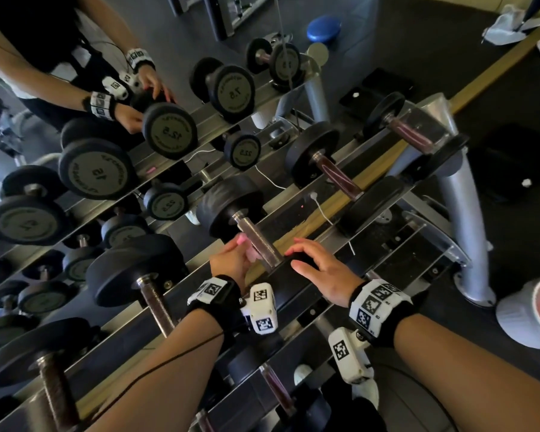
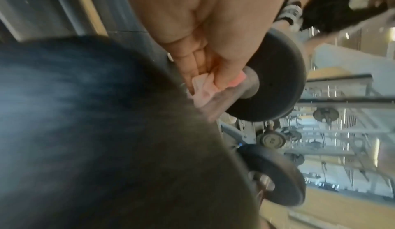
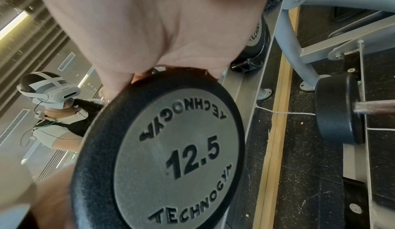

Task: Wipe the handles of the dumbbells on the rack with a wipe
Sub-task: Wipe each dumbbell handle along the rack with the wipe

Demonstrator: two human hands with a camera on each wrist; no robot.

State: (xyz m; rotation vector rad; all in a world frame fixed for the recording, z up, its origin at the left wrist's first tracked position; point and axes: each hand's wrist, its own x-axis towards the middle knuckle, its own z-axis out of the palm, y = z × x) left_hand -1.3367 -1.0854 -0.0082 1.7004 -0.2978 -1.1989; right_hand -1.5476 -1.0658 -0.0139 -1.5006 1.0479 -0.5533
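Observation:
A black 12.5 dumbbell (image 1: 231, 204) lies across the top rack rail in the head view, its metal handle (image 1: 259, 241) bare in the middle. My left hand (image 1: 243, 247) pinches a pale pink wipe (image 2: 200, 89) and presses it against the left side of the handle (image 2: 226, 96), near the far head (image 2: 275, 77). My right hand (image 1: 296, 257) rests on top of the near head (image 3: 171, 156), fingers spread over its rim. The palm of that hand (image 3: 149, 30) covers the head's upper edge in the right wrist view.
More dumbbells (image 1: 331, 163) sit left and right on the rack (image 1: 418, 232), and smaller ones on the lower tier. A mirror (image 1: 75, 169) stands right behind the rack. A grey rack leg (image 1: 468, 232), a white bin (image 1: 521, 319) and a white cable (image 1: 321, 210) lie to the right.

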